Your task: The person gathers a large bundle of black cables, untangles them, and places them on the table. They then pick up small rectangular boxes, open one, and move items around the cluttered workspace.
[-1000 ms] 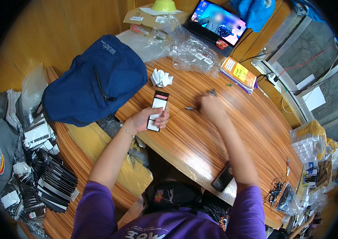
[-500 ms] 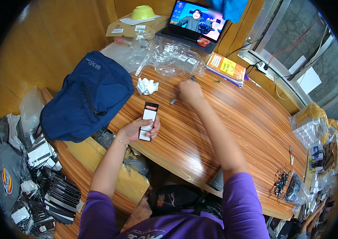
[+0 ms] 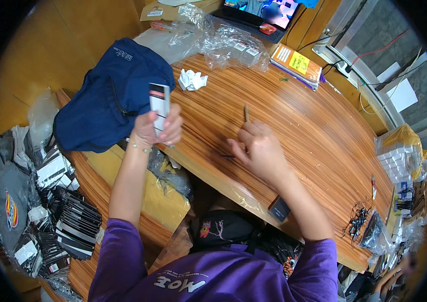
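My left hand (image 3: 157, 130) is closed around a narrow black-and-white card (image 3: 159, 105) with a red band near its top. It holds the card upright above the table edge, in front of the blue backpack (image 3: 108, 95). Over the middle of the table, my right hand (image 3: 259, 148) is curled, with a slim stick-like tool (image 3: 246, 114) sticking out past its fingers. The tool's exact kind does not show. A crumpled white paper (image 3: 192, 80) lies beyond my left hand. Near my right forearm, a small dark box (image 3: 279, 209) rests at the table's front edge.
Clear plastic bags (image 3: 223, 43), an orange notebook (image 3: 298, 63) and a laptop (image 3: 259, 25) occupy the far side. At the right lie black cables (image 3: 358, 219), red-handled pliers (image 3: 373, 187) and wrapped white boxes (image 3: 394, 158). Several dark packets (image 3: 75, 226) are piled at the left.
My right hand has come back toward me from the far side of the table, with the slim tool. My left hand has risen slightly leftward and tilted the card. The view has shifted.
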The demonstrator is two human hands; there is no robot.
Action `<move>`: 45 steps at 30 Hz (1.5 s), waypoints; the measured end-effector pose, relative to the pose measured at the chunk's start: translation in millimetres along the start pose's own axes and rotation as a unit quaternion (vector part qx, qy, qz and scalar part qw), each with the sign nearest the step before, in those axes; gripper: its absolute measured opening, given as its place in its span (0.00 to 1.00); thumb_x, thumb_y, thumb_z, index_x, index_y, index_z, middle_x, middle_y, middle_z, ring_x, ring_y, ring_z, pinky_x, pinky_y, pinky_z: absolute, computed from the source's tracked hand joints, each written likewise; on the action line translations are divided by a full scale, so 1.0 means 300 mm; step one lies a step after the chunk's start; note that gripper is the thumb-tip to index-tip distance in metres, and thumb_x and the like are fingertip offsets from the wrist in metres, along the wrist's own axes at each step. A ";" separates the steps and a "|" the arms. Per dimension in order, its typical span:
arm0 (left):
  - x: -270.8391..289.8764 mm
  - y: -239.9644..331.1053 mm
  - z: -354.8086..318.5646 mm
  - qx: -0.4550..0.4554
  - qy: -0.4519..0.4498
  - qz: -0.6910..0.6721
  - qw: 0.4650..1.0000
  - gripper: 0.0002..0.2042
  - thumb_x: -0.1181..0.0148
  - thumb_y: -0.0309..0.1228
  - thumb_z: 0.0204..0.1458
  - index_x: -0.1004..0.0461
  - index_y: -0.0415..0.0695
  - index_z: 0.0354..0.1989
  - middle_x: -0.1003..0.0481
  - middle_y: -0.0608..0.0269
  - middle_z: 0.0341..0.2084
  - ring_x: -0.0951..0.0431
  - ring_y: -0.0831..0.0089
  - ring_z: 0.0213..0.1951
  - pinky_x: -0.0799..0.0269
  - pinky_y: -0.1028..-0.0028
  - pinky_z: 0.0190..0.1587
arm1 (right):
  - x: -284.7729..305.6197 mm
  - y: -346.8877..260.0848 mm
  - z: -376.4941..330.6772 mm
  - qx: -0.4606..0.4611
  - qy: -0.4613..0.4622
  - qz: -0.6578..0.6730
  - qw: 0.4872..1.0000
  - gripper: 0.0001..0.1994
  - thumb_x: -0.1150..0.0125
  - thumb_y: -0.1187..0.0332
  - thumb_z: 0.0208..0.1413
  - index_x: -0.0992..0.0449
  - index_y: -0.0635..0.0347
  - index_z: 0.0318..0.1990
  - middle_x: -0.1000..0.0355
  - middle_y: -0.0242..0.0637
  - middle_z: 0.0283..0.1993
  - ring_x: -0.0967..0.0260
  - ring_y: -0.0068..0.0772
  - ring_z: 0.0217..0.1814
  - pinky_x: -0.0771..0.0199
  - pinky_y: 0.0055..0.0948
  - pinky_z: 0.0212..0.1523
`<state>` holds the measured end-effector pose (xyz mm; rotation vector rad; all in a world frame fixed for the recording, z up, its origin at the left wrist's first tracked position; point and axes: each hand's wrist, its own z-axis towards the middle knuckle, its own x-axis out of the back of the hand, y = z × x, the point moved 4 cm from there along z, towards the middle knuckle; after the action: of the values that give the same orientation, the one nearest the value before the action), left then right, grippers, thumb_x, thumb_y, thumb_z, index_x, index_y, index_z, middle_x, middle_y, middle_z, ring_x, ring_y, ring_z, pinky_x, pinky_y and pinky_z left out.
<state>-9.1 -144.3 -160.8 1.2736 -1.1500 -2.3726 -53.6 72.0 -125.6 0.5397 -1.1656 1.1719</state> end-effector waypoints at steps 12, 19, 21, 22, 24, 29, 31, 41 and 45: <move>-0.203 0.164 -0.101 0.018 -0.081 0.103 0.991 0.20 0.36 0.41 0.43 0.36 0.37 0.27 0.33 0.62 0.17 0.33 0.79 0.17 0.40 0.79 0.21 | -0.221 -0.255 0.118 0.053 0.054 0.018 0.997 0.23 0.53 0.74 0.45 0.41 0.67 0.53 0.38 0.44 0.37 0.35 0.41 0.39 0.32 0.31 0.38; -0.227 0.070 -0.031 0.167 -0.024 0.136 0.976 0.19 0.34 0.39 0.40 0.35 0.35 0.27 0.33 0.60 0.18 0.33 0.77 0.19 0.38 0.80 0.22 | -0.331 -0.248 0.084 -0.065 -0.012 -0.113 0.991 0.13 0.51 0.70 0.47 0.34 0.63 0.41 0.35 0.37 0.32 0.31 0.30 0.29 0.29 0.27 0.20; -0.218 0.012 -0.014 0.242 -0.006 0.150 0.959 0.21 0.32 0.40 0.38 0.34 0.36 0.28 0.32 0.60 0.19 0.31 0.77 0.21 0.37 0.80 0.22 | -0.306 -0.156 0.029 -0.111 -0.029 -0.156 0.981 0.13 0.50 0.71 0.47 0.35 0.63 0.42 0.35 0.37 0.33 0.30 0.31 0.27 0.29 0.25 0.19; -0.215 -0.024 0.009 0.274 -0.024 0.147 0.950 0.20 0.33 0.40 0.38 0.34 0.37 0.28 0.32 0.62 0.19 0.31 0.79 0.22 0.37 0.81 0.22 | -0.283 -0.100 -0.008 -0.133 -0.038 -0.175 0.975 0.13 0.50 0.72 0.47 0.35 0.63 0.42 0.35 0.37 0.33 0.30 0.31 0.25 0.29 0.25 0.18; -0.201 -0.103 0.055 0.289 -0.053 0.139 0.946 0.17 0.35 0.39 0.42 0.34 0.38 0.29 0.31 0.62 0.18 0.31 0.79 0.21 0.36 0.81 0.22 | -0.202 0.055 -0.098 -0.170 -0.076 -0.195 0.963 0.16 0.49 0.73 0.47 0.39 0.63 0.45 0.34 0.40 0.34 0.29 0.33 0.24 0.27 0.26 0.19; -0.207 -0.286 0.165 0.237 0.091 0.111 0.961 0.13 0.40 0.36 0.45 0.35 0.40 0.29 0.33 0.62 0.17 0.32 0.77 0.18 0.31 0.77 0.24 | 0.004 0.398 -0.292 -0.297 -0.072 -0.205 0.930 0.23 0.44 0.76 0.42 0.43 0.63 0.48 0.34 0.46 0.38 0.28 0.41 0.28 0.27 0.33 0.20; -0.217 -0.319 0.181 0.210 0.121 0.126 0.962 0.12 0.41 0.36 0.47 0.36 0.41 0.28 0.33 0.62 0.16 0.31 0.78 0.17 0.29 0.77 0.26 | 0.065 0.374 -0.310 -0.290 -0.040 -0.199 0.935 0.23 0.43 0.77 0.40 0.42 0.63 0.46 0.34 0.46 0.37 0.28 0.41 0.27 0.27 0.34 0.20; -0.016 -0.129 0.081 0.004 0.095 -0.082 0.992 0.16 0.46 0.42 0.51 0.42 0.44 0.27 0.40 0.67 0.13 0.41 0.81 0.10 0.36 0.78 0.19 | -0.065 -0.271 -0.178 -0.061 -0.021 0.010 0.998 0.21 0.47 0.74 0.41 0.39 0.64 0.47 0.36 0.40 0.31 0.30 0.33 0.25 0.30 0.29 0.19; 0.031 -0.109 0.060 -0.008 0.140 -0.064 0.988 0.16 0.48 0.43 0.51 0.40 0.43 0.28 0.36 0.64 0.17 0.39 0.82 0.11 0.34 0.78 0.21 | 0.069 -0.260 -0.182 -0.103 0.000 0.140 0.985 0.25 0.47 0.76 0.41 0.40 0.63 0.51 0.35 0.41 0.33 0.30 0.39 0.29 0.29 0.33 0.24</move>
<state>-23.2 -117.5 -184.3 1.6574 -0.9895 -2.1876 38.8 98.3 -109.5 0.2224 -1.3767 1.2687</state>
